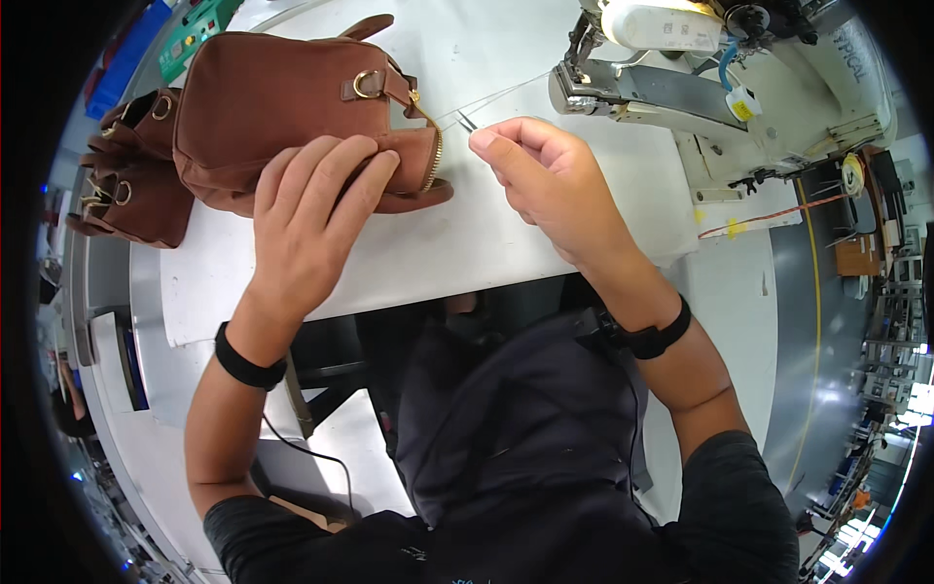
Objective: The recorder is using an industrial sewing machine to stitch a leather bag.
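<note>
A brown bag (pixel 258 107) with a brass ring and an open gold zipper (pixel 434 156) lies on the white table (pixel 467 253). My left hand (pixel 309 219) has its fingers curled onto the bag's lower right corner, gripping the folded part beside the zipper. Just right of that corner, my right hand (pixel 550 190) is closed round small metal snips or tweezers (pixel 465 121), their tips pointing up-left. Thin pale threads (pixel 501 92) stretch from the sewing machine toward the tool tips and bag. Whether the tips touch the threads I cannot tell.
A sewing machine (pixel 652 83) occupies the back right. Similar brown bags (pixel 146 204) sit at the left. Behind them are a green box (pixel 195 44) and a blue tray (pixel 126 58). A walkway with a yellow line (pixel 815 311) runs along the right.
</note>
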Demonstrator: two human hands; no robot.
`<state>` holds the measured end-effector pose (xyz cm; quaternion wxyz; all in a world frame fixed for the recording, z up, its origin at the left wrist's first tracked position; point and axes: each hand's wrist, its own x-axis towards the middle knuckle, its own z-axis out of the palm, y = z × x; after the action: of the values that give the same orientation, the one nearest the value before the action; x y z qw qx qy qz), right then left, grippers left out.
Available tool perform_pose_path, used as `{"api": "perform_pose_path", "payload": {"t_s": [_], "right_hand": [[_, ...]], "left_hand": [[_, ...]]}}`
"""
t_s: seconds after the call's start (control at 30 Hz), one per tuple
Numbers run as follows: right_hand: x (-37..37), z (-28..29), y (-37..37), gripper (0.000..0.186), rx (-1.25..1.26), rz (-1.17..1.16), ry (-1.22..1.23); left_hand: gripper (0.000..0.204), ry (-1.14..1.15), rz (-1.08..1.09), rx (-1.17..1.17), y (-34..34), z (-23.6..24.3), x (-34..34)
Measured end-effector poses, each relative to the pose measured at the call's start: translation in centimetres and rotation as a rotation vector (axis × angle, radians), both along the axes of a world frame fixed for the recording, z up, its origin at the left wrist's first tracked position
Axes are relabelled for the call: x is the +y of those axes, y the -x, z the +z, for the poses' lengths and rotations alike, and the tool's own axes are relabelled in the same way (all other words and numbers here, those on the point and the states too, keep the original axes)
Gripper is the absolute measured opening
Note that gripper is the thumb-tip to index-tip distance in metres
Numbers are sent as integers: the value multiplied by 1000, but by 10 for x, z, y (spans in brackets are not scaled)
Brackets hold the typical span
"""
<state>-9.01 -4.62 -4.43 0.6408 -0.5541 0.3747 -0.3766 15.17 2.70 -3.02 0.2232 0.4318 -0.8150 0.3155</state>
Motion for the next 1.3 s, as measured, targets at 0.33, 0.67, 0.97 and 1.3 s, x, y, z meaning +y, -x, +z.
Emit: {"api": "perform_pose_path", "payload": {"t_s": [0.33, 0.67, 0.97, 1.3], "right_hand": [[-4, -1, -18, 26, -26, 14, 13], [18, -19, 1, 25, 57, -44, 87], [2, -16, -19, 22, -230, 55, -122], [-18, -59, 89, 24, 545, -273, 523]], "left_hand": [[40, -46, 28, 64, -1, -7, 4], [35, 20, 41, 46, -5, -17, 8], [34, 19, 63, 52, -6, -22, 11], [39, -320, 271, 24, 11, -3, 16]]}}
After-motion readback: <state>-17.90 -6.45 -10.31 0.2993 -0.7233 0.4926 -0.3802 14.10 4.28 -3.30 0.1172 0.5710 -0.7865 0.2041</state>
